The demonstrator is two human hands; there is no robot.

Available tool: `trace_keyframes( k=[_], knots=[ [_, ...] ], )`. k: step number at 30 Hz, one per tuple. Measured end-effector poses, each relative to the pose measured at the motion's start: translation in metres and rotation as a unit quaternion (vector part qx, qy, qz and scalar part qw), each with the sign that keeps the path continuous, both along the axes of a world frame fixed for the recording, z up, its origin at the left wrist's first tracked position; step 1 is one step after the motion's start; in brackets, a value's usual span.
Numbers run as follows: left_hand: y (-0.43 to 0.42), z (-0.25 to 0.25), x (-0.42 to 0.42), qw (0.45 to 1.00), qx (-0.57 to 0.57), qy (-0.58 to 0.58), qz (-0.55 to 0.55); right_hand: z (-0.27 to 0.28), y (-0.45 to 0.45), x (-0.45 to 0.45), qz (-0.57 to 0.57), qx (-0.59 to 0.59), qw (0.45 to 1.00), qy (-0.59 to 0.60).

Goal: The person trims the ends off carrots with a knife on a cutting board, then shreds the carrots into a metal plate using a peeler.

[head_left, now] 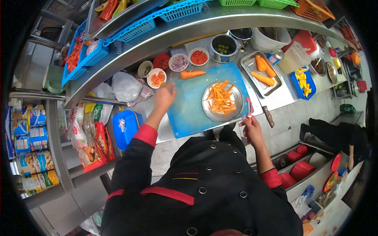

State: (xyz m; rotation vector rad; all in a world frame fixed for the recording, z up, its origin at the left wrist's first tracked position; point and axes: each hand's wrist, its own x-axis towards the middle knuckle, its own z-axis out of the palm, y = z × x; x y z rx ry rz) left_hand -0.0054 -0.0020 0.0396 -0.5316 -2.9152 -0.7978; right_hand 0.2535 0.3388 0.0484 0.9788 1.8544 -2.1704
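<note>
My right hand is closed around the handle of a red peeler, whose head points up beside the cutting board's right edge. My left hand hovers at the left edge of the blue cutting board, fingers loosely bent and apart, with nothing visible in them. Just beyond it stands a white bowl of orange pieces. A peeled carrot lies on the board's far edge. On the board sits a round metal plate heaped with carrot strips.
Right of the board are a metal tray of carrots and a knife. Bowls of chopped onion and red pieces stand behind, near a metal pot. A steel shelf overhangs. Another person is at the right.
</note>
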Motion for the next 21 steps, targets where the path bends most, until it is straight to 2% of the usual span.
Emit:
trace_keyframes(
  k=[4, 6, 8, 10, 13, 16, 17, 19, 20, 21],
  knots=[
    [0.049, 0.002, -0.022, 0.996, 0.002, 0.052, -0.077, 0.007, -0.011, -0.008, 0.018, -0.007, 1.000, -0.018],
    [0.077, -0.005, -0.032, 0.984, -0.026, 0.115, -0.135, 0.015, -0.014, -0.013, 0.020, -0.003, 1.000, -0.011],
    [0.094, -0.023, -0.043, 0.982, -0.052, 0.129, -0.130, 0.028, -0.016, -0.019, 0.038, 0.004, 0.999, -0.012],
    [0.104, -0.035, -0.048, 0.969, -0.224, 0.089, -0.052, 0.031, -0.013, -0.018, 0.042, 0.007, 0.999, -0.006],
    [0.104, -0.035, -0.042, 0.960, -0.277, 0.015, -0.025, 0.026, -0.005, -0.013, 0.048, -0.005, 0.999, 0.014],
    [0.092, -0.015, -0.019, 0.975, -0.219, 0.002, -0.036, 0.018, 0.002, -0.007, 0.049, -0.019, 0.999, -0.006],
    [0.085, -0.023, -0.019, 0.975, -0.219, 0.003, -0.037, 0.019, 0.002, -0.005, 0.048, -0.019, 0.999, -0.005],
    [0.075, -0.037, -0.021, 0.981, -0.153, -0.098, -0.067, 0.024, 0.001, -0.009, 0.067, -0.015, 0.997, -0.033],
    [0.076, -0.037, -0.019, 0.982, -0.152, -0.094, -0.065, 0.024, 0.002, -0.013, 0.068, -0.013, 0.997, -0.029],
    [0.079, -0.028, -0.011, 0.967, -0.015, -0.255, 0.008, 0.021, 0.001, -0.016, 0.092, -0.024, 0.995, -0.026]
  ],
)
